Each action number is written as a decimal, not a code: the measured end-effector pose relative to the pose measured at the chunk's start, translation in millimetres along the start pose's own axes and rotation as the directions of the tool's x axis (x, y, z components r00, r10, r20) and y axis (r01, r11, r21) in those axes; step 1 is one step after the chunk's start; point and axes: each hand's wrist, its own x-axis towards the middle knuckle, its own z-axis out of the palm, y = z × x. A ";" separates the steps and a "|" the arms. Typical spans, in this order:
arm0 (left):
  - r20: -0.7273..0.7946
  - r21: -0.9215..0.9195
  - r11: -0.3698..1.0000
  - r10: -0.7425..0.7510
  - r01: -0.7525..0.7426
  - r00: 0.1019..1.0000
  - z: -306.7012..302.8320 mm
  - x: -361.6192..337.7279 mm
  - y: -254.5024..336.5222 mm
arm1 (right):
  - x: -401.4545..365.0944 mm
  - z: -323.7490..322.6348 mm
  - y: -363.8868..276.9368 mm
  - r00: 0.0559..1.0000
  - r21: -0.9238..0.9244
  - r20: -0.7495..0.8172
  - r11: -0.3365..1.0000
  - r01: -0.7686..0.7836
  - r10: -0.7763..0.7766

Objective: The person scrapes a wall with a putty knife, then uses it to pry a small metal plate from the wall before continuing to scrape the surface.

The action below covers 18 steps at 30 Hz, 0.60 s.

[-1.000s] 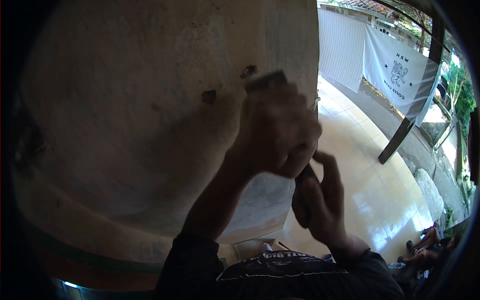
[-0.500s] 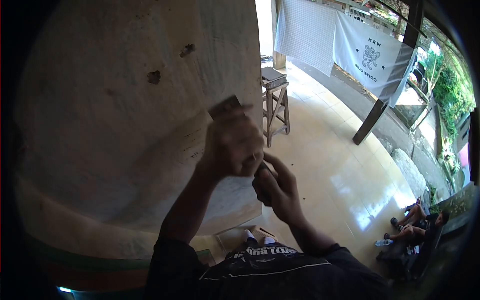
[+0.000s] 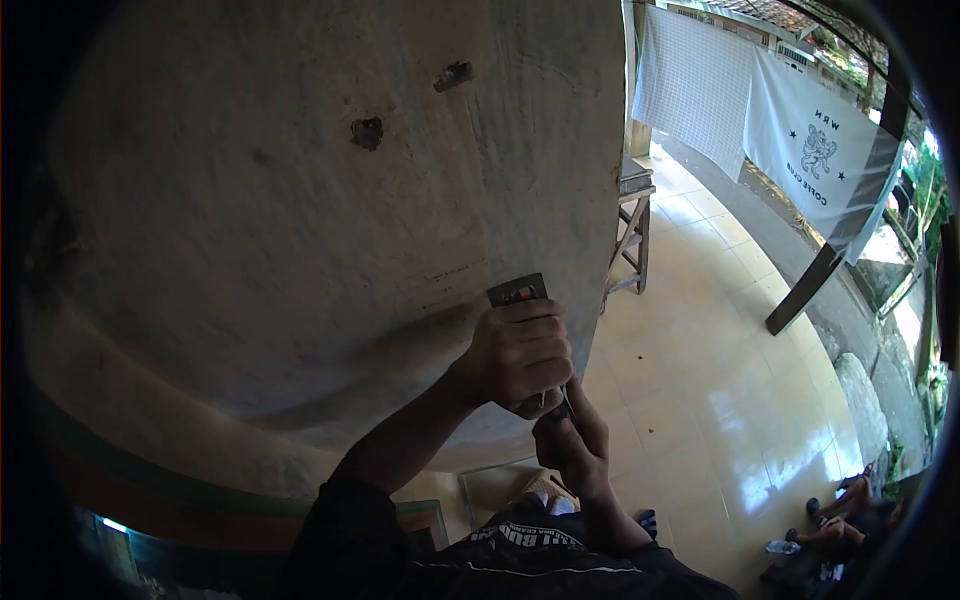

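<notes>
My left hand (image 3: 528, 355) is wrapped round a scraper-like tool. The tool's dark rectangular plate (image 3: 518, 290) sticks out above the knuckles and overlaps the plastered wall (image 3: 300, 220). Just below, my right hand (image 3: 582, 445) is closed on a dark handle (image 3: 562, 412), its thumb lying along it. A thin bright metal edge shows between the two hands. I cannot tell whether plate and handle belong to one tool. The wall is grey-beige and patchy, with two chipped holes (image 3: 367, 133) above and left of my hands.
Right of the wall edge stands a wooden stool (image 3: 630, 235) on a glossy tiled floor (image 3: 690, 400). A white printed banner (image 3: 815, 155) hangs beside a slanted dark post (image 3: 805, 290). A person (image 3: 845, 525) sits at the lower right near a plastic bottle (image 3: 782, 547).
Both hands have come down along the wall, with the tool plate now farther below the holes. My view has turned, so wall, stool and banner appear shifted right.
</notes>
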 end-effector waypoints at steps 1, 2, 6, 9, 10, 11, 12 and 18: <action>-0.003 0.008 0.999 0.035 -0.035 0.999 -0.8 4.5 -1.4 | 0.9 0.2 0.1 1.000 -0.035 -0.019 0.999 0.015 -0.016; -0.010 0.018 0.998 0.067 -0.066 0.998 -2.9 9.2 -1.8 | 1.6 1.6 -0.4 0.999 -0.073 -0.037 0.997 0.026 -0.029; -0.028 -0.009 0.997 0.077 -0.078 0.997 -12.8 36.1 -7.7 | 12.9 17.0 -19.0 0.995 -0.100 -0.057 0.992 0.072 -0.078; -0.056 -0.028 0.998 0.055 -0.057 0.997 -16.3 41.8 -8.8 | 15.4 31.0 -45.8 0.997 -0.190 -0.030 0.980 0.059 -0.066; -0.069 -0.048 0.998 0.045 -0.048 0.997 -16.1 41.2 -8.0 | 14.9 32.5 -49.6 0.997 -0.228 -0.005 0.971 0.070 -0.073; -0.086 -0.068 0.997 0.036 -0.042 0.996 -16.8 42.8 -9.5 | 15.9 33.0 -52.2 0.996 -0.270 0.021 0.959 0.084 -0.082; -0.089 -0.067 0.997 0.040 -0.046 0.995 -18.9 47.0 -12.7 | 17.9 33.3 -53.4 0.995 -0.284 0.041 0.954 0.099 -0.091; -0.216 -0.048 0.989 0.125 -0.139 0.968 -31.4 74.9 -23.4 | 32.8 34.8 -72.1 0.998 -0.352 0.023 0.934 0.064 -0.059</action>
